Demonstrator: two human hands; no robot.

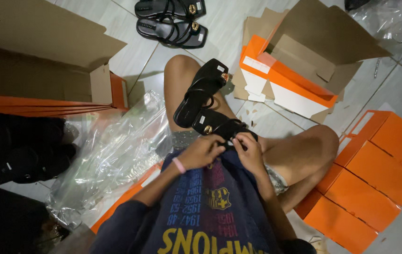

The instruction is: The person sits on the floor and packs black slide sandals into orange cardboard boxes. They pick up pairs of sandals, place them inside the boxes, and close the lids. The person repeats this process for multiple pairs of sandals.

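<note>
- Left hand [202, 151]: near centre, fingers curled, pinching the strap end of the near sandal; a pink band sits on the wrist.
- Right hand [249, 151]: just right of the left hand, fingers bent, pinching the same strap; the two hands almost touch.
- Near sandal [217, 125]: black, gold stud, lying on the lap just beyond the fingertips.
- Second sandal [201, 93]: black, gold stud, resting on the left knee, touching the near sandal's far end.
- Clear plastic wrap [111, 155]: crumpled on the floor, left of the legs.
- Orange boxes [375, 174]: stacked on the right, beside the right knee.
- Open cardboard box [41, 61]: far left, flaps raised.
- Flattened orange-and-white box [288, 82]: far right of centre, on the tiles.
- Pair of black sandals [172, 21]: farthest, side by side on the tiles.
</note>
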